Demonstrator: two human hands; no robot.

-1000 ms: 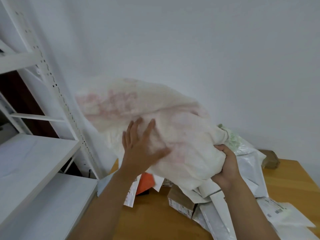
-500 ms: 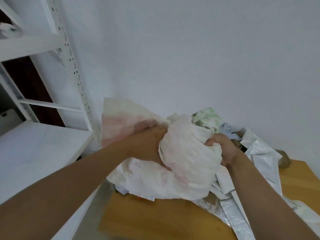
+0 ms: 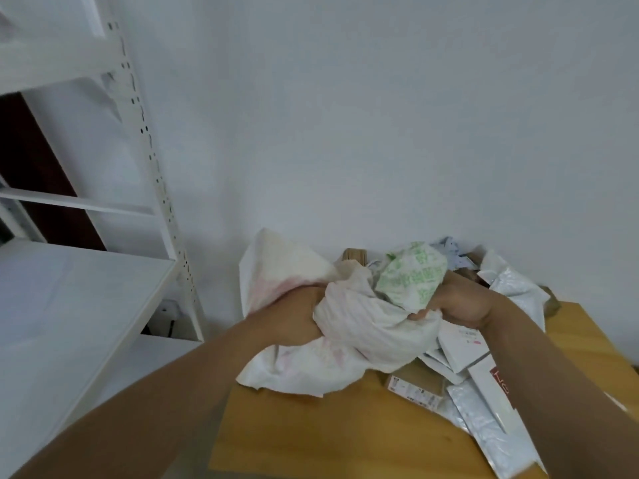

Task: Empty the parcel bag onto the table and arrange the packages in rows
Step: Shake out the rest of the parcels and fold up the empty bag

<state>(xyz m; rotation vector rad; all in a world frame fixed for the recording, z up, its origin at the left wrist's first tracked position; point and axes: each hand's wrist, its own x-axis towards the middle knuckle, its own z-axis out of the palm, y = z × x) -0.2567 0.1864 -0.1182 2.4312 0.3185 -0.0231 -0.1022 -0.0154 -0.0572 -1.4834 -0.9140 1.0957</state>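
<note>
I stand in what looks like a parcel storeroom or mail sorting room. At my nine o'clock rises a white metal shelving rack point(image 3: 152, 160) with punched uprights and bare flat shelves point(image 3: 69, 288). A plain white wall point(image 3: 380, 115) fills twelve o'clock. Toward two o'clock, a wooden counter point(image 3: 311, 437) carries a heap of packages point(image 3: 484, 392): grey plastic mailers, small cardboard boxes with printed shipping labels, and a green-printed pouch point(image 3: 411, 274) on top.
</note>
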